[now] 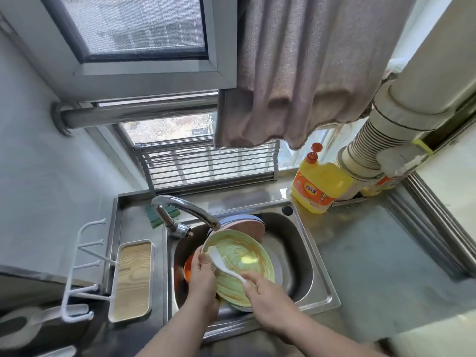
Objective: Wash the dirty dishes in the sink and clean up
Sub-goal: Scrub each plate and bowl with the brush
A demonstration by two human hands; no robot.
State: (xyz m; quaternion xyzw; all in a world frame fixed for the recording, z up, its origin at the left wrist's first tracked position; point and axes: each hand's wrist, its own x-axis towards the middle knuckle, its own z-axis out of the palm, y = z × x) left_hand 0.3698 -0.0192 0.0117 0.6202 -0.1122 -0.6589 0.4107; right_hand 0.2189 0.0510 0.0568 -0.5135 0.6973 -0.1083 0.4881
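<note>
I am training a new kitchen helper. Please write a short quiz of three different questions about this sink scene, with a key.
1. True or false: the left hand holds the green plate by its rim.
2. The right hand holds: A) a sponge B) a white spoon C) a cup
3. Fill in: the yellow detergent bottle stands on the ___ behind the sink.

Key: 1 true; 2 B; 3 counter
</note>
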